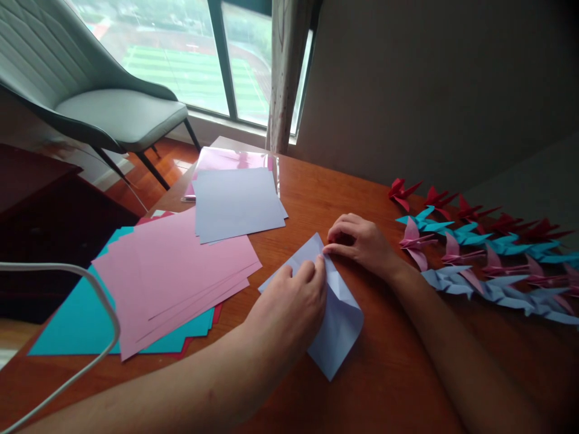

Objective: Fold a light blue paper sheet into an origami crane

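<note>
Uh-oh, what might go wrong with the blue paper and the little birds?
The creased pale blue sheet could slip and fold crookedly, since the left hand presses on it and the right hand is at its edge. The right forearm lies close to the pale blue birds, so a sideways bump might knock some askew.

Open tabletop [316,187] beyond the R hand [362,241], btwn the grey-blue sheets [239,202] & the crane rows [504,242], gives room to pass; so does the gap btwn the creased blue sheet [337,334] & R forearm [446,325]. Obstacles: cranes crowding far R, pink sheets [194,265] + white cord [107,301] on L.
</note>
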The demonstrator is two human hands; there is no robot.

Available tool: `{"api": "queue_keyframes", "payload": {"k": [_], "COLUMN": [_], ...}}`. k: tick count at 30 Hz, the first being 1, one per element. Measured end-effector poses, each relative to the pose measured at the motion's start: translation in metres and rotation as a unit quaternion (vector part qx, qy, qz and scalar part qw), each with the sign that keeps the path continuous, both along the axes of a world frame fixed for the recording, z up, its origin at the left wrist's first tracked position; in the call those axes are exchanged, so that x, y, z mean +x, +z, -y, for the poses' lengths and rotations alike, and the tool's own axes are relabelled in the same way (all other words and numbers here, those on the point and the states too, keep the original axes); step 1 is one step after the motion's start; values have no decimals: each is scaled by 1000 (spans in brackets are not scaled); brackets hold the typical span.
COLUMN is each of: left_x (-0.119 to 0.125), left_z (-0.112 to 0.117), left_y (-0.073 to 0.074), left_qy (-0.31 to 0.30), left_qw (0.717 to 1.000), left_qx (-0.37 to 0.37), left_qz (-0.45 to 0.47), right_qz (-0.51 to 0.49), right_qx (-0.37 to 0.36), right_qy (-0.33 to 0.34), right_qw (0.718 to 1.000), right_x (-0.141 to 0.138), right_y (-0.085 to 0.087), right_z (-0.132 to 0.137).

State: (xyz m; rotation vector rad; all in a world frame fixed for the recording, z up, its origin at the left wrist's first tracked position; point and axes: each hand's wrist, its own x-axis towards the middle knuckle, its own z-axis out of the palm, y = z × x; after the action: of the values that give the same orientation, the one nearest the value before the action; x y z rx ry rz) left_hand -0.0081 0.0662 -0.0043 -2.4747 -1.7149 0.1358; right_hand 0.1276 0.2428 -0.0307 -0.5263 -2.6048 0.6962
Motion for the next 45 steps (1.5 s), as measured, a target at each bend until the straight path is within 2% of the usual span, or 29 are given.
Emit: {"api": "queue_keyframes", "payload": {"k": [11, 16, 19, 22, 25, 29, 32, 37, 45], "left_x": [0, 0, 0, 0, -1, -2, -3, -3, 0], "left_z": [0, 0, 0, 0, 0, 0, -2, -1, 0], "left_y": [0, 1, 2, 2, 2, 2, 3, 3, 2], "left_qy": [2, 4, 4, 3, 4, 3, 2, -3, 1], "left_qw": [1000, 1000, 1000, 1000, 1000, 1000, 1000, 999, 1000], "left_qx": [-1, -9, -10, -8, -9, -12, -12, -13, -9], "left_qz": [10, 8, 5, 7, 10, 19, 26, 29, 19], "right_qz": [17, 37, 48, 43, 34, 43, 68, 87, 115], "right_qx": [79, 108, 117, 105, 69, 6, -36, -27, 51], "right_qy": [21, 1, -39, -85, -92, -70, -18, -3, -62], "right_qw": [996, 993, 991, 990, 993, 997, 997, 996, 990], "right_x": [-15, -20, -23, -25, -20, -2, 13, 20, -9], "right_y": [-4, -4, -5, -7, -6, 2, 9, 10, 2], "right_z": [-17, -17, -15, -13, -9, 2, 12, 20, 5]}}
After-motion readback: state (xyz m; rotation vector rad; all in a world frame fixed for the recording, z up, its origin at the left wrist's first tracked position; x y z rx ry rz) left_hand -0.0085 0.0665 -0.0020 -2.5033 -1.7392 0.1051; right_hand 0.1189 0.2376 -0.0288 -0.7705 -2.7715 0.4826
